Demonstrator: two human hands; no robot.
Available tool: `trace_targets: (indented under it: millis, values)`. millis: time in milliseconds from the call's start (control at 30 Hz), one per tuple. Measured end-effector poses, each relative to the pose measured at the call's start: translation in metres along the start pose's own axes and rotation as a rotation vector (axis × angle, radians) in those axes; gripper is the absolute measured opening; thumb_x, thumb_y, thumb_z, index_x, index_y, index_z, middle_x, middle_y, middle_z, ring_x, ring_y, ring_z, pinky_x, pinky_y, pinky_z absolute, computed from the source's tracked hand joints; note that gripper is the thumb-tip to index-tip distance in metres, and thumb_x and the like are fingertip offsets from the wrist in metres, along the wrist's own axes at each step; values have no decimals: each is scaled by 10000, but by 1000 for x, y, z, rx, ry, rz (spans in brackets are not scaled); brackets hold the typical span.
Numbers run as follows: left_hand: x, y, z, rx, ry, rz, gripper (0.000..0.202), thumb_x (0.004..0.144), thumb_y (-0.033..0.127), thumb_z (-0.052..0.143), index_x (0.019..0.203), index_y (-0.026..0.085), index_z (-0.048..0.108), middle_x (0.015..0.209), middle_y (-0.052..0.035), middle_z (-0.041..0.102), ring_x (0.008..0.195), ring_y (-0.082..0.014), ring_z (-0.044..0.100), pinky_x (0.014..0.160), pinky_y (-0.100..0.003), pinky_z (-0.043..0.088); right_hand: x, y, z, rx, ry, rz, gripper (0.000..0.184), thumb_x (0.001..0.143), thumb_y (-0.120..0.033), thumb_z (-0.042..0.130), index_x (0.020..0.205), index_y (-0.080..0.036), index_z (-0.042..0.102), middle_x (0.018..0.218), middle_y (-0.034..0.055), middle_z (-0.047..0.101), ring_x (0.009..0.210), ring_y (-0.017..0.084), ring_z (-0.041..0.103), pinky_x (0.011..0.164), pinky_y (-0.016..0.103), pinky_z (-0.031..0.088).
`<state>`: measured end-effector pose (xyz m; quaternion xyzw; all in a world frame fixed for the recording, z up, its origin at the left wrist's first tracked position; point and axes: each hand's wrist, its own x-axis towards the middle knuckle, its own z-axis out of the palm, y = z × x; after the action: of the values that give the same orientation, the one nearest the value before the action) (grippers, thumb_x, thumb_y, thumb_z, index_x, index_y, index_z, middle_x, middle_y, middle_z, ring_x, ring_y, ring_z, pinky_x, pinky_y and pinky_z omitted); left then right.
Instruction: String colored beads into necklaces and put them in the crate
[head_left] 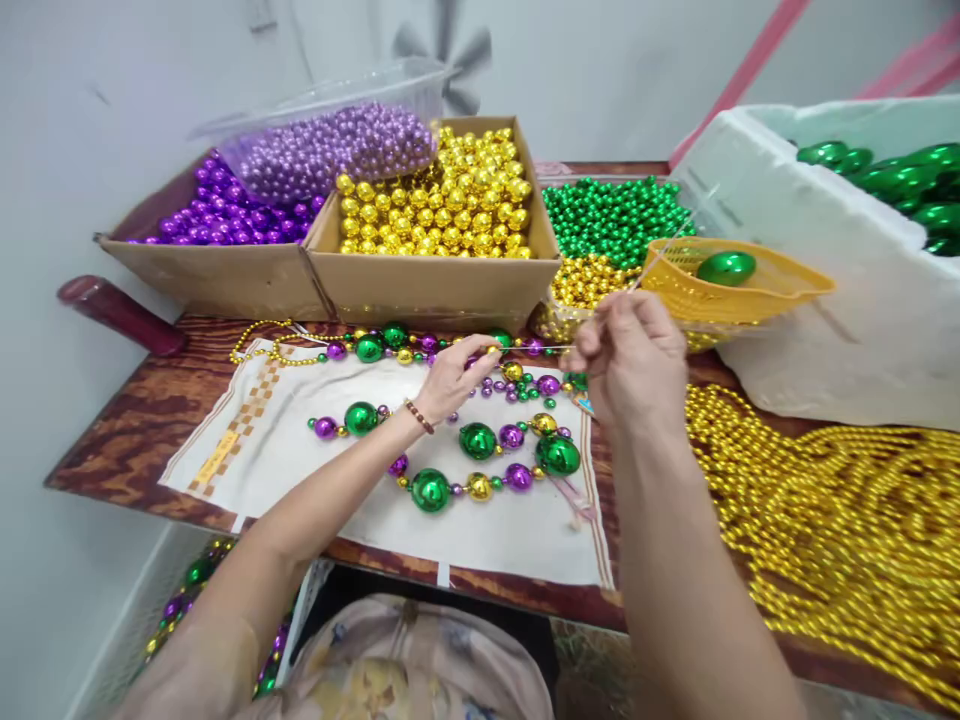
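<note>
A thin pale thread (pixel 536 348) is stretched level between my two hands above the white cloth (pixel 292 480). My left hand (pixel 454 378), with a brown bead bracelet at the wrist, pinches a small gold bead (pixel 493 350) at the thread's left end. My right hand (pixel 634 345) is closed on the thread, and a thin line rises from its fingers toward the upper right. Below lies a bead string (pixel 480 487) with green, purple and gold balls, curved across the cloth. Loose small purple and green beads (pixel 517 388) lie by my left fingertips.
Behind the cloth stand cardboard boxes of purple beads (pixel 217 205) and gold beads (pixel 450 205). Green beads (pixel 611 220), a yellow basket (pixel 780 285) and a white foam box (pixel 832 350) are at the right. Gold bead strands (pixel 832 520) cover the table's right side.
</note>
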<state>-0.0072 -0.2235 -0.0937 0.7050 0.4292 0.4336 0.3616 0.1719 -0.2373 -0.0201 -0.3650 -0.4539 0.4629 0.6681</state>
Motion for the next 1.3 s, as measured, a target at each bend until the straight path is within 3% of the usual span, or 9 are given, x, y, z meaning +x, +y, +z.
trace_targets:
  millis: [133,267,467,600,700,867,1033,1167,1300]
  values:
    - [-23,-22,7,-57,160,-157,267,983,365,427,1119,180,563,958,-43,645,816,-126,623,697,-216,497,-7,-32,15,6,-13,-79,267,816,-441,770,767,-249,591,491,-85,406,375,67,375,344,203,368]
    - [-38,-29,1,63,227,-272,232,999,273,380,1154,166,517,967,-59,662,891,-151,629,848,-284,498,-22,-38,32,47,-62,-48,190,873,-375,719,778,-247,616,489,-85,386,350,56,326,329,200,296]
    - [-52,-32,-44,530,-24,-277,214,949,229,445,1059,182,623,1144,-102,653,1118,-237,589,1020,-364,427,-46,-18,30,-92,-152,54,148,864,-339,717,916,-205,679,683,-12,638,569,123,645,489,234,548]
    - [-60,-35,-73,709,-164,-378,226,941,286,447,1037,214,638,1101,-83,666,1033,-245,619,931,-359,457,-57,-1,20,-114,-185,144,181,858,-366,709,922,-199,680,722,5,683,605,147,693,499,241,580]
    - [-71,-33,-83,768,-219,-452,231,938,296,431,1032,225,630,1051,-78,692,989,-256,637,862,-357,464,-64,14,16,-112,-131,150,189,871,-386,693,928,-208,665,701,-11,681,561,137,686,482,229,566]
    - [-90,-27,-83,794,-309,-526,234,920,334,454,951,219,656,953,-79,701,920,-270,652,793,-352,466,-70,26,18,-97,-5,107,191,889,-388,675,940,-206,654,716,-10,696,565,124,677,482,205,535]
    - [-87,-29,-76,771,-253,-403,262,899,208,437,982,179,684,1034,-108,659,964,-243,636,876,-338,467,-75,13,22,-3,115,-45,133,893,-342,672,907,-212,650,691,-18,683,526,124,650,468,220,521]
    - [-75,-37,-72,720,-169,-423,203,875,176,464,903,157,665,981,-113,674,972,-245,633,901,-343,477,-85,-4,16,-39,185,-131,70,904,-297,653,901,-230,674,680,-13,668,521,122,626,484,235,523]
    - [-65,-44,-73,706,-113,-460,230,888,142,419,972,157,632,974,-86,694,933,-205,649,864,-313,501,-99,-5,8,-46,124,-74,66,898,-282,662,906,-230,701,677,-2,671,525,135,627,472,246,528]
